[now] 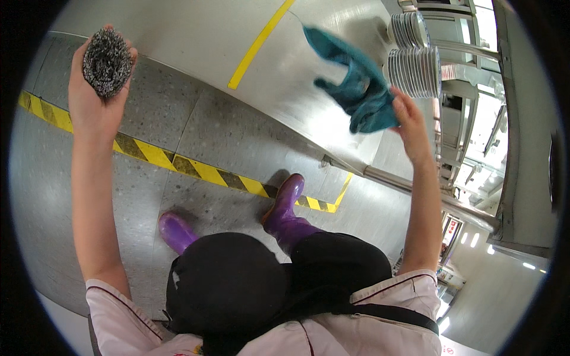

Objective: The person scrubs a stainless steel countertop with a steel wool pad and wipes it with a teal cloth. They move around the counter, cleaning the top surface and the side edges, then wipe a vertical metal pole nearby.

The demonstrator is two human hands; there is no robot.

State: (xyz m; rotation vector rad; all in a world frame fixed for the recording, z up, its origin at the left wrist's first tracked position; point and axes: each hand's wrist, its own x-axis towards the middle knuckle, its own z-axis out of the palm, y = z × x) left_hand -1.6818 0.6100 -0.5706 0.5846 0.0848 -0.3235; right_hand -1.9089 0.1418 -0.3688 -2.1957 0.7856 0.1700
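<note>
At the upper left, my left hand [100,107] holds a steel wool scrubber [107,63] cupped in the palm and fingers. My right hand [409,118], at the upper right, grips one end of a teal cloth [363,86]. The cloth hangs crumpled and slightly blurred over a stainless steel table [285,89]. Just beyond my right hand stand two stacks of white plates, a larger stack [412,73] and a smaller one [406,30].
Yellow tape [260,44] crosses the tabletop. Metal shelving [463,89] and a steel rail [401,184] are at the right. Black-and-yellow hazard tape [200,171] runs along the tiled floor near my purple boots [285,209].
</note>
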